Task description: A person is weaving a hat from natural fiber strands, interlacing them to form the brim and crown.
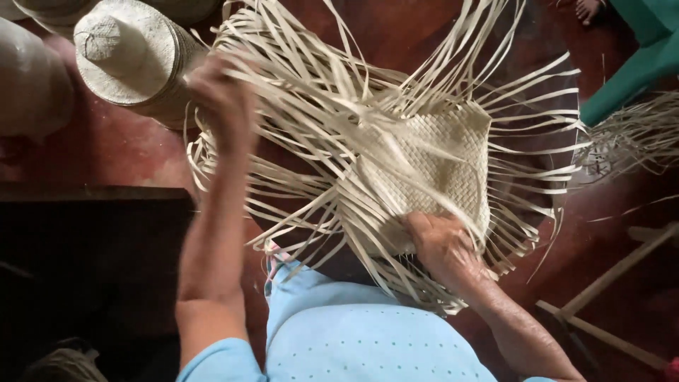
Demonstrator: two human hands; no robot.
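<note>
A pale woven straw panel [442, 166] lies in front of me, with many long loose strips [318, 92] fanning out from every side. My right hand [442, 240] presses on the panel's near edge, fingers curled over the weave and strips. My left hand [223, 95] is raised at the upper left, blurred, closed around loose strips pulled out from the panel. My light blue dotted top [353, 339] fills the bottom middle.
Stacked woven straw hats [131, 56] stand at the upper left on the dark red floor [113, 148]. A dark block [92, 262] lies at the left. A green plastic chair [643, 56] and another straw bundle [636, 134] sit at the right, with wooden sticks [608, 283] lower right.
</note>
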